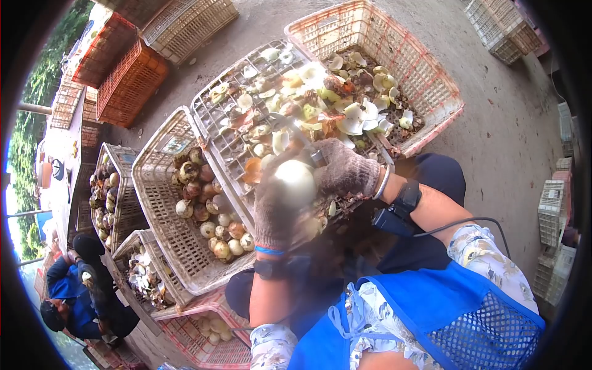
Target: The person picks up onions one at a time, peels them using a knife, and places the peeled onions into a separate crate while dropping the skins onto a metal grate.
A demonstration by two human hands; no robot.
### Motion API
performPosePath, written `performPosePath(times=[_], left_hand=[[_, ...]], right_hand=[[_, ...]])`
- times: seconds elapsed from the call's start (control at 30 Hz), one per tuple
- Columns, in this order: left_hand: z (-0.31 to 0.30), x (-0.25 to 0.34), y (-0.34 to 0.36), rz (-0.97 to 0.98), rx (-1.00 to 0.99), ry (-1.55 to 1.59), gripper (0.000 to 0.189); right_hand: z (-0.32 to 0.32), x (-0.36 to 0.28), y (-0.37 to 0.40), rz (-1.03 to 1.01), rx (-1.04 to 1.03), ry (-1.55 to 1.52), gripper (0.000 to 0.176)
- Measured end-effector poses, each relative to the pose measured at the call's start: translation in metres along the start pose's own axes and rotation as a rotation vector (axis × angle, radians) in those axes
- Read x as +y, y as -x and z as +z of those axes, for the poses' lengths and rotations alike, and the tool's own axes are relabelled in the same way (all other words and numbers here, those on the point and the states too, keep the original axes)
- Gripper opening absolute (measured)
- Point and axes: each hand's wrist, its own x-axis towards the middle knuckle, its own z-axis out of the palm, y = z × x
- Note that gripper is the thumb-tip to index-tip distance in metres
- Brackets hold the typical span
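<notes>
Onion [296, 183] | mid-frame, roundish, no clear long axis | left hand [271, 209] cups its left side; right hand [345, 169], curled on blurred metal tool [318, 158], just right of it | left nearer

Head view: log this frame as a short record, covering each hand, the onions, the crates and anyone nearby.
Left hand: gloved, holding a peeled white onion
Right hand: gloved, fingers curled beside that onion; any tool in it is too blurred to confirm
Wire grid: below the hands, strewn with onion peels
Onion crate: left of the grid, holding mostly brown-skinned onions
Peel crate: at the grid's far end, holding peels
Nearby person: far left, blue top
</notes>
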Motion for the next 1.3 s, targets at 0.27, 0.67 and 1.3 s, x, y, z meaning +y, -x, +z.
performPosePath(times=[0.27, 0.67, 1.3], left_hand=[[0.019, 0.023, 0.008, -0.025, 0.009, -0.057, 0.061], [0.025, 0.002, -0.006, -0.058, 0.234, -0.123, 0.038], [0.026, 0.029, -0.008, 0.104, 0.054, -0.527, 0.074]], right_hand=[[0.005, 0.007, -0.005, 0.051, 0.031, -0.202, 0.032], [0.022, -0.02, 0.014, -0.57, 0.402, 0.801, 0.017], [-0.007, -0.037, 0.014, -0.325, 0.029, 0.354, 0.049]])
